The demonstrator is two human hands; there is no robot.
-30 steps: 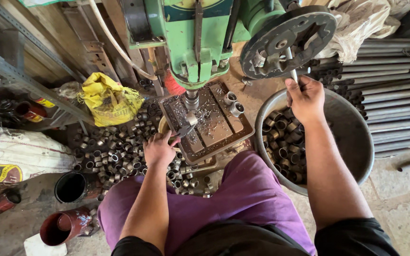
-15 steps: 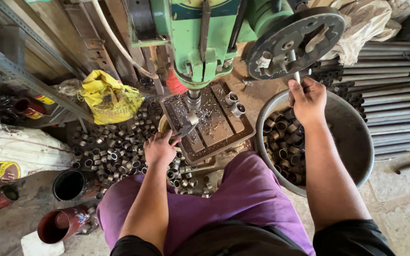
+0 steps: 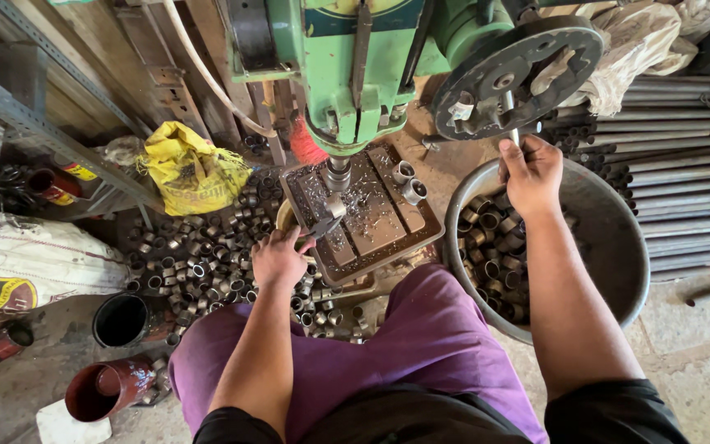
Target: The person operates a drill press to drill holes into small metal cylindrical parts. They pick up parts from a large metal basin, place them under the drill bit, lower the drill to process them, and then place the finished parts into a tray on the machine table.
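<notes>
I sit in front of a green drill press (image 3: 355, 74). My left hand (image 3: 279, 256) grips a tool (image 3: 322, 225) that clamps a short metal ring under the spindle (image 3: 338, 176), on the slotted metal table (image 3: 371, 215) strewn with shavings. My right hand (image 3: 531, 173) is closed around a spoke handle (image 3: 513, 123) of the black feed wheel (image 3: 509, 70). Two finished metal rings (image 3: 408, 181) stand at the table's far right corner.
A grey metal basin (image 3: 610, 247) holding several short pipe pieces sits right of my purple-clad legs. Loose metal rings (image 3: 199, 259) cover the floor at left. A yellow bag (image 3: 191, 168), dark tins (image 3: 121, 319), a white sack (image 3: 34, 259) and stacked pipes (image 3: 684, 173) surround the spot.
My right hand has pulled the wheel handle a little further down and towards me. My left hand stays on the clamping tool at the table.
</notes>
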